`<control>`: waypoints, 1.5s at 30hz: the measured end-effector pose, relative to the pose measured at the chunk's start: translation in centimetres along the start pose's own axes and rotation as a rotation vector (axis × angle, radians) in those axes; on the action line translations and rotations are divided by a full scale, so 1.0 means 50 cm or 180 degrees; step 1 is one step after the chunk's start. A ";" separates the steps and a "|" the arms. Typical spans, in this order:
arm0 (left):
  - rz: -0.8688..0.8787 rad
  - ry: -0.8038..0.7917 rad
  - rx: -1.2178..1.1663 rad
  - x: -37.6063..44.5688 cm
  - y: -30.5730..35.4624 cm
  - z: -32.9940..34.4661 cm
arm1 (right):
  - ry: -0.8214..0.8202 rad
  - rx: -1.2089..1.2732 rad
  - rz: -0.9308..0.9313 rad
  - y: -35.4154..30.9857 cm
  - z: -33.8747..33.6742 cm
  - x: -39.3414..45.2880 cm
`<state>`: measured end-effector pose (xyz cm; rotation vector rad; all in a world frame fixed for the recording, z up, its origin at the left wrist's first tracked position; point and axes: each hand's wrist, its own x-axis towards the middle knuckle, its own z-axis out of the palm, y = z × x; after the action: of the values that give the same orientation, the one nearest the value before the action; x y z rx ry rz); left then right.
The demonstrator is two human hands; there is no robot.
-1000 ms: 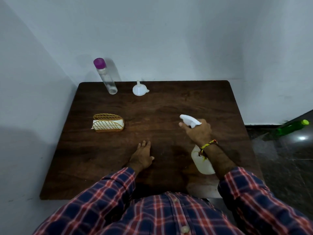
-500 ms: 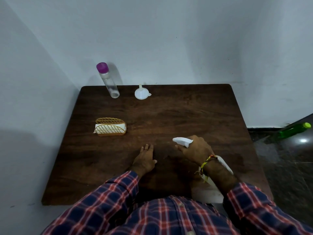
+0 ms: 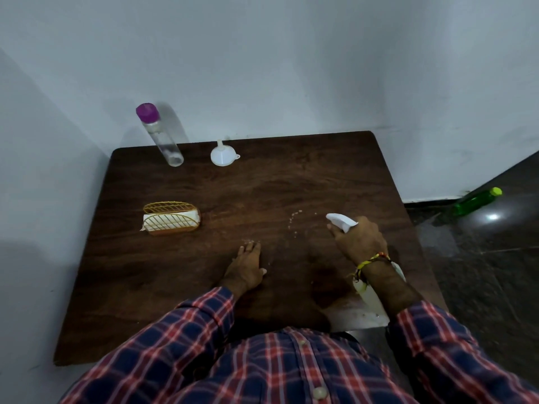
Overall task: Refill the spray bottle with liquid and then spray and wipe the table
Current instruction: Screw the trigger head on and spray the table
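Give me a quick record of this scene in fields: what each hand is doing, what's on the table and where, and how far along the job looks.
right hand: gripping the white spray bottle, nozzle aimed left over the table
left hand: flat on the table, empty
droplets: scattered on the wood ahead of the nozzle
clear bottle with purple cap: far left corner, upright
funnel: beside that bottle, spout up
napkin holder: left side, holds white napkins
green bottle: on the floor, right
stage: spraying begun; wiping not yet started
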<state>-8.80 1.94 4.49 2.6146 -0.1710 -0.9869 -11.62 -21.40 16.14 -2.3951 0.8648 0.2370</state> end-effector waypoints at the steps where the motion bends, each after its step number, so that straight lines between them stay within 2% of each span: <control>1: -0.0001 -0.0011 0.0024 0.002 0.004 0.001 | -0.0004 0.0038 -0.0086 0.000 0.000 -0.002; 6: -0.0072 -0.0004 0.0167 0.010 0.011 0.007 | -0.0204 0.0103 -0.0884 -0.017 0.025 -0.026; 10: -0.0080 -0.0003 0.0180 0.011 0.013 0.008 | -0.0251 -0.0117 -0.0822 -0.026 0.033 -0.039; 15: -0.0109 -0.0007 0.0107 0.013 0.007 0.004 | -0.0426 -0.0122 -0.0209 0.015 0.022 -0.020; 18: -0.0143 -0.0031 0.0085 0.018 0.011 0.004 | -0.0416 -0.0031 -0.0086 0.043 0.015 -0.015; 23: -0.0262 0.0002 0.0102 0.042 0.027 -0.017 | -0.0123 0.0491 -0.0581 0.058 0.022 0.012; 30: -0.0564 0.0152 0.0111 0.108 0.023 -0.094 | 0.0100 0.1125 -0.1085 -0.015 0.023 0.064; 34: -0.0645 0.0162 -0.0049 0.135 0.004 -0.110 | 0.0050 0.1280 -0.1180 -0.040 0.023 0.094; 38: -0.0611 0.0264 -0.0093 0.151 -0.016 -0.098 | -0.0253 0.1313 -0.1218 -0.052 0.016 0.127; 45: -0.0802 -0.0049 0.0034 0.180 -0.021 -0.125 | -0.0258 0.1740 -0.1313 -0.103 0.027 0.211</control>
<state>2.08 2.55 2.91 2.6849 0.1543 -1.0895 -0.18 -23.00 13.73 -1.9686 0.3225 -0.0614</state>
